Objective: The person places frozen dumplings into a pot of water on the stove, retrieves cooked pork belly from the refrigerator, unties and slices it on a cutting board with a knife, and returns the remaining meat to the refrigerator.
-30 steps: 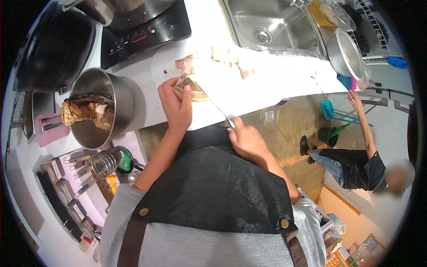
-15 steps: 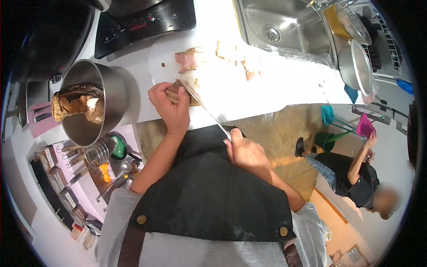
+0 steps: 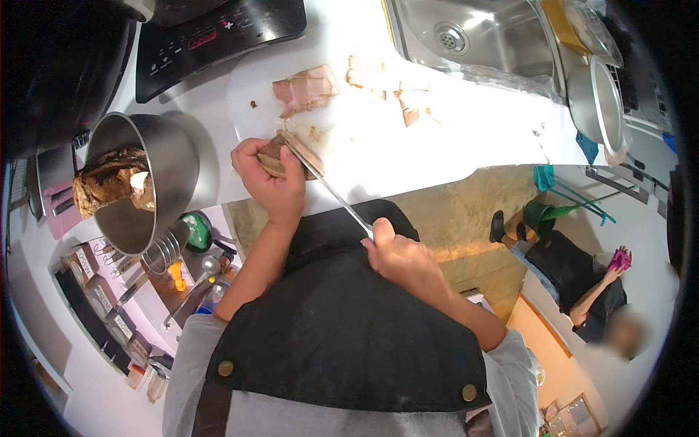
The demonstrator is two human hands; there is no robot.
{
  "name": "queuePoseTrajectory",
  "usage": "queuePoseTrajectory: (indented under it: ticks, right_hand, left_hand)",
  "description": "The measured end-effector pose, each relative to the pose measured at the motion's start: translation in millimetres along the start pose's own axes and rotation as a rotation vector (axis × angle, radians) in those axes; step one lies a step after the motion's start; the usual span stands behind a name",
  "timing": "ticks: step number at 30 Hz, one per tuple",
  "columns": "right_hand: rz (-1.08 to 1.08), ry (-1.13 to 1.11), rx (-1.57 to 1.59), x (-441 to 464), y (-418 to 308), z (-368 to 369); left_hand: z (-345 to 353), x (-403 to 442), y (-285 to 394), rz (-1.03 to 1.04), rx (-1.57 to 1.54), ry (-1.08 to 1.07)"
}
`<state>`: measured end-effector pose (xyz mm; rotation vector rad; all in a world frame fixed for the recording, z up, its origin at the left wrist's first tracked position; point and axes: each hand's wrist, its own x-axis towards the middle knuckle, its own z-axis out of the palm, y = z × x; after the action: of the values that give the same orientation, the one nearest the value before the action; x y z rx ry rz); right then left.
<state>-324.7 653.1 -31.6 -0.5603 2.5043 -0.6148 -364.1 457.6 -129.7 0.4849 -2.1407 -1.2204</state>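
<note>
My left hand (image 3: 271, 175) grips a piece of brown and pale meat (image 3: 275, 154) at the near edge of a white cutting board (image 3: 244, 95). In my right hand (image 3: 397, 251) is the handle of a long thin knife (image 3: 335, 193), whose blade tip lies against the top of that meat. A pinkish slice of meat (image 3: 309, 89) lies just beyond my left hand. Further right on the brightly lit surface are pale pieces of meat (image 3: 413, 109), partly washed out by glare.
Left of my hands stands a steel pot (image 3: 171, 164) with browned meat (image 3: 109, 178) inside. An induction cooker (image 3: 218, 44) is at the back left, a sink (image 3: 495, 36) at the back right, beside a metal bowl (image 3: 597, 105). Another person (image 3: 575, 277) stands at the right.
The knife blade has shifted left along the held meat, a slice now leaning out beside it. The other person has drawn a pink cloth in closer and holds it bunched.
</note>
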Motion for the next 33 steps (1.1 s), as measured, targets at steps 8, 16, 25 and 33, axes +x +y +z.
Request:
queuePoseTrajectory:
  ticks: [8,16,25,33]
  right_hand:
    - [-0.043,0.011,0.001,9.2,1.3,0.8]
    - [-0.023,-0.013,0.014,13.2,0.9,3.4]
    - [0.063,-0.083,0.020,14.9,-3.3,0.3]
    - [0.008,-0.058,0.108,22.4,-3.5,4.1]
  left_hand:
    - [-6.4,2.9,0.0,0.099,0.096,-0.114]
    - [-1.9,8.6,6.9,0.046,-0.009,-0.018]
    - [-1.6,6.8,2.1,-0.128,-0.083,-0.021]
    - [-2.5,7.5,-0.4,-0.066,-0.045,-0.015]
